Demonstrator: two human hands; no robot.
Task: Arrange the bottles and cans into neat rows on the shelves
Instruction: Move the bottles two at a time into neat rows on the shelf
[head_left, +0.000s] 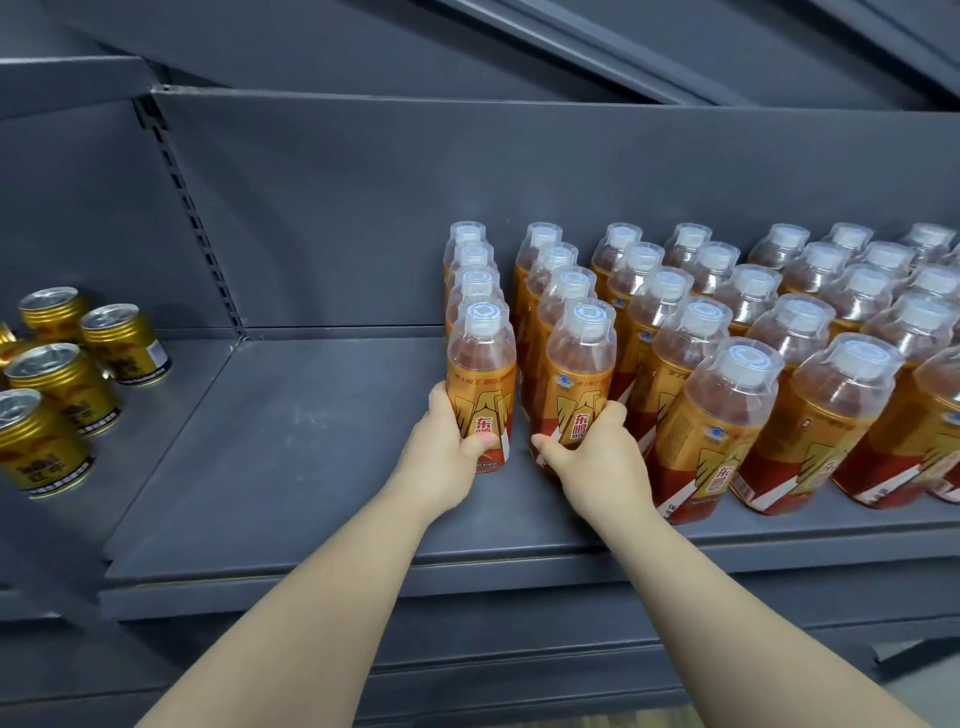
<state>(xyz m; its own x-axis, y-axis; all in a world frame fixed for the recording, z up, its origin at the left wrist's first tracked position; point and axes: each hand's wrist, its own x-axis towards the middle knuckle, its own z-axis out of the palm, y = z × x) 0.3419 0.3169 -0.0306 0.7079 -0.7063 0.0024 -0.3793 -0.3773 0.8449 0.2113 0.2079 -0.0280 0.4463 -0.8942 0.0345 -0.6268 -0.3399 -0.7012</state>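
1. The front bottle of the leftmost row (480, 374) is gripped low on its label by the left hand (449, 447), with the fingers curled round it.
2. The front bottle of the second row (576, 374) is gripped the same way by the right hand (597, 460).
3. Both bottles are set upright near the front of the grey shelf (311, 441), each heading a row of four.
4. More bottles (789, 322) are lined up in rows to the right, so most of this shelf appears done. Only the two held rows seem to need squaring.
5. Gold cans (62, 374) are clustered loosely on the shelf to the left and are judged not yet arranged.
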